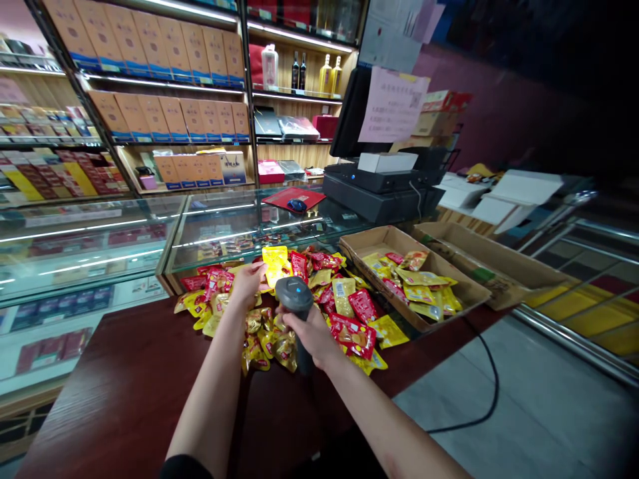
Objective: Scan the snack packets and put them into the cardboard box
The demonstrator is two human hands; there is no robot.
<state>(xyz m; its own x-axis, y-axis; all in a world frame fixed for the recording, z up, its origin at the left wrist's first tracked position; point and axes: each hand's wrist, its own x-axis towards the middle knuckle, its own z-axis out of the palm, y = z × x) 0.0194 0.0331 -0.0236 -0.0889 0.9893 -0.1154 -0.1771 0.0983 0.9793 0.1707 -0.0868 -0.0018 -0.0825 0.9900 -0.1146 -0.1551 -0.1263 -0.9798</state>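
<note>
1. Currently, the left hand (248,283) is raised above the counter, its fingers (257,269) bent and grasping the lower part of a yellow snack packet (275,263); the exact pinch is partly hidden behind the packet.
2. The right hand (313,334) is clenched around the grip of a black handheld barcode scanner (293,296), whose head stands just beside the yellow snack packet, without touching it.
3. A black cable (492,406) hangs from beneath the counter's edge and curves down toward the floor.
4. Directly below the hands, a heap of red and yellow snack packets (319,286) lies on a dark red wooden counter (124,372).
5. To the right, a cardboard tray (372,238) holds more packets, and a second cardboard tray (499,259) sits just behind it.
6. Beyond them stand a glass display case (90,246), a black cash register (379,199), and shelves of boxed goods (150,113) and bottles (324,76).
</note>
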